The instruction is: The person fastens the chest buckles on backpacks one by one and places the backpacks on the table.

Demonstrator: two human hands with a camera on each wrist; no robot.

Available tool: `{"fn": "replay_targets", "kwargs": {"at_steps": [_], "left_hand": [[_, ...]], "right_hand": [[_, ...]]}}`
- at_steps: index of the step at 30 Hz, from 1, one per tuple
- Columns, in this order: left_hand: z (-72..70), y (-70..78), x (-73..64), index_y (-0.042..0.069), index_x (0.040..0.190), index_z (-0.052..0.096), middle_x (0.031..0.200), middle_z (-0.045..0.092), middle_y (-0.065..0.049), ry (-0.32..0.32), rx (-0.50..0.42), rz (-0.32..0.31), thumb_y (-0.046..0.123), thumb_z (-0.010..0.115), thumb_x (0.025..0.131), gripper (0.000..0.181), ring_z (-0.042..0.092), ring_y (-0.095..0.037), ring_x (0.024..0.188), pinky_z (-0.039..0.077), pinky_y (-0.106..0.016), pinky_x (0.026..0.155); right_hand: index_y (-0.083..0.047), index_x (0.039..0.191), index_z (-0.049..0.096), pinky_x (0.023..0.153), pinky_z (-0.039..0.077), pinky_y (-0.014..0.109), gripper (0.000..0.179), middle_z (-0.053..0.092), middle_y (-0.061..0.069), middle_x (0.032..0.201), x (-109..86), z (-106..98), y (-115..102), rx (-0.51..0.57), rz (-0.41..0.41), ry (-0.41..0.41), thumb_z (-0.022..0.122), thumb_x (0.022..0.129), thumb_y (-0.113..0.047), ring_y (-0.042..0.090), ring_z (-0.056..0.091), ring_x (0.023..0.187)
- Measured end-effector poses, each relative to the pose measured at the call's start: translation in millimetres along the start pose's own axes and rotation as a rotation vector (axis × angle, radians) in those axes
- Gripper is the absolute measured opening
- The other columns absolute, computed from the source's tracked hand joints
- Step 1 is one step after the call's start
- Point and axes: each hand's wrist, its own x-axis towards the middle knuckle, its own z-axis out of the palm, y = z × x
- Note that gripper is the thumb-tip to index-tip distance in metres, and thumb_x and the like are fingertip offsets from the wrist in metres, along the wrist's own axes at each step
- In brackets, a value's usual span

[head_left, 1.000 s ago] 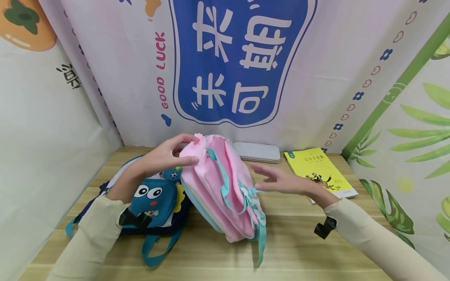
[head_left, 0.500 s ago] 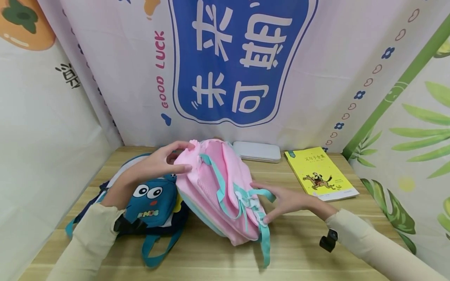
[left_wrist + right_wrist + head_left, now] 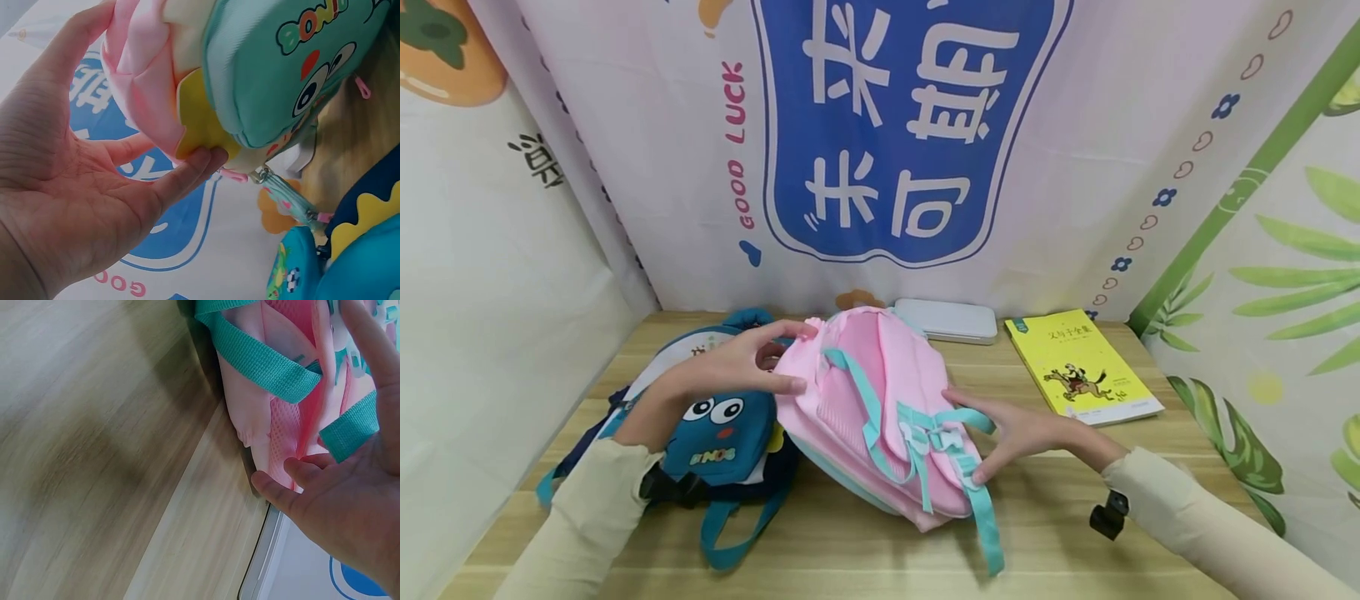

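Observation:
A pink backpack (image 3: 921, 362) with turquoise straps leans tilted at the middle of the table, its back panel and straps turned up toward the head camera. My left hand (image 3: 748, 362) grips its upper left side, the thumb on the pink fabric and fingertips by the yellow trim (image 3: 194, 112) in the left wrist view. The backpack's turquoise front pocket (image 3: 256, 69) has eyes and letters on it. My right hand (image 3: 1018, 429) holds the right side, thumb at the strap buckle and other fingers along the far edge; a turquoise strap (image 3: 269, 365) loops beside this hand.
To the left lies a blue backpack (image 3: 715, 442) with a cartoon face, partly under my left arm. Against the back curtain sits a flat white case (image 3: 947, 320). A yellow book (image 3: 1078, 358) lies at the back right of the wooden table (image 3: 1060, 533).
My right hand has come down onto the backpack's right side and taken hold of it. The backpack has tipped lower and turned, its lower end shifting right, while my left hand moved down with it.

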Motion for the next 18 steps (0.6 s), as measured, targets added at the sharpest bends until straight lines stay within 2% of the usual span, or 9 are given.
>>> {"fn": "replay_targets", "kwargs": {"at_steps": [7, 14, 18], "left_hand": [[7.1, -12.2, 1.5, 0.017, 0.153, 0.038, 0.157, 0.035, -0.020, -0.047, 0.007, -0.025, 0.037, 0.081, 0.087, 0.081, 0.048, -0.043, 0.135, 0.057, -0.047, 0.097], [16.5, -23.0, 3.8, 0.016, 0.152, 0.037, 0.153, 0.038, -0.022, -0.107, -0.053, -0.063, 0.033, 0.083, 0.086, 0.083, 0.053, -0.042, 0.130, 0.059, -0.045, 0.094], [21.5, -30.1, 6.3, 0.014, 0.152, 0.039, 0.152, 0.041, -0.020, -0.103, -0.010, -0.065, 0.035, 0.085, 0.084, 0.085, 0.053, -0.039, 0.130, 0.058, -0.046, 0.095]], "right_hand": [[-0.015, 0.165, 0.013, 0.122, 0.021, 0.064, 0.125, 0.014, 0.015, 0.171, -6.1, -1, 3, 0.010, 0.042, -0.014, 0.093, 0.072, -0.040, 0.039, 0.016, 0.157], [-0.014, 0.165, 0.011, 0.121, 0.020, 0.066, 0.126, 0.010, 0.015, 0.172, -10.9, -4, 6, 0.016, 0.059, -0.030, 0.092, 0.072, -0.040, 0.041, 0.014, 0.157], [-0.013, 0.165, 0.009, 0.121, 0.019, 0.067, 0.125, 0.008, 0.016, 0.172, -12.9, -5, 9, 0.015, 0.061, -0.040, 0.091, 0.074, -0.039, 0.043, 0.012, 0.156]]}}
